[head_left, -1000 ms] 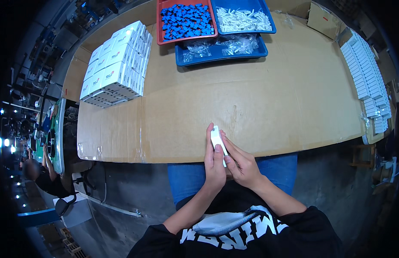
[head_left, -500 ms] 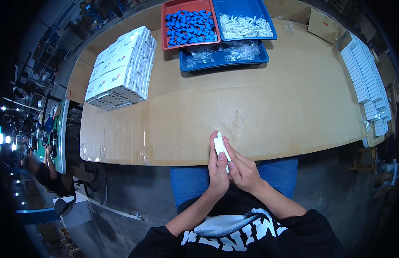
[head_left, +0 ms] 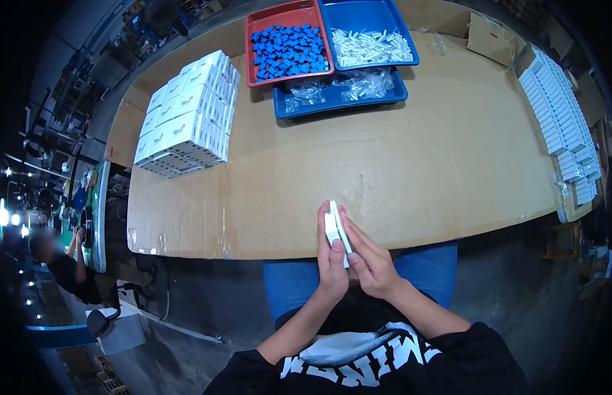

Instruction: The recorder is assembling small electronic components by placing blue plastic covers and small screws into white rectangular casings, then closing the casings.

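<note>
Between my two hands is a small, flat white box (head_left: 333, 229), held on edge above the near edge of the table. My left hand (head_left: 332, 270) closes on its left side, with the thumb laid along the near part. From the right, my right hand (head_left: 374, 264) presses against the box, its fingers stretched along the far side and its thumb near the bottom end. The fingers hide much of the box, so I cannot make out whether a flap is open.
Stacked white boxes (head_left: 181, 122) stand at the table's left. At the back are a red tray (head_left: 249, 66) of blue pieces, a blue tray (head_left: 411, 49) of white pieces, and a lower blue tray (head_left: 359, 105) with clear bags. Slim white boxes (head_left: 559, 112) line the right.
The white box has turned slightly between my hands, and more of its left face shows. Both hands keep their hold. The whole view has shifted a little.
</note>
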A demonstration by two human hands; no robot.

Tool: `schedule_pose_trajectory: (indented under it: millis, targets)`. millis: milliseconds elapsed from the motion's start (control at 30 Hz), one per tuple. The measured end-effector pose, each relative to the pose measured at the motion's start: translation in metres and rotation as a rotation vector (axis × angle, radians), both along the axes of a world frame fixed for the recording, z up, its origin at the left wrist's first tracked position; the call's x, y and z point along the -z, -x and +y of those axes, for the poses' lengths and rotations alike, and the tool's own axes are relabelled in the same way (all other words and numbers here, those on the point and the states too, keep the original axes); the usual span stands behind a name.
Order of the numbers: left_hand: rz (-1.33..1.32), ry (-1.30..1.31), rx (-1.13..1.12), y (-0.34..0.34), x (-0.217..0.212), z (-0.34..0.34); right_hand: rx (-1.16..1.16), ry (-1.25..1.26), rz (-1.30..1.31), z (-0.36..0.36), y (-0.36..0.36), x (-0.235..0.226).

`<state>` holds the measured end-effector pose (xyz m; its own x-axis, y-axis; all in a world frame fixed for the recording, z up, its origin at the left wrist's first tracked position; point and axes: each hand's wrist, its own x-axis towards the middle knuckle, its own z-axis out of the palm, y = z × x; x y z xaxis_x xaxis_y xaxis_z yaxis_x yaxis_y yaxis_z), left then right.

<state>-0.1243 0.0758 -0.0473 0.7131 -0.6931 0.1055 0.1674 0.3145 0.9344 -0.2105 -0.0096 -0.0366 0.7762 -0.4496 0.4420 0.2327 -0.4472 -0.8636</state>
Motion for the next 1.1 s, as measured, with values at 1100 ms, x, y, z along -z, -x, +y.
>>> schedule_pose_trajectory:
  millis: [1100]
  targets:
    - [-0.549, -0.144, -0.243, -0.015, 0.019, 0.001, -0.109, -0.906, 0.160, 0.023, -0.008, -0.014]
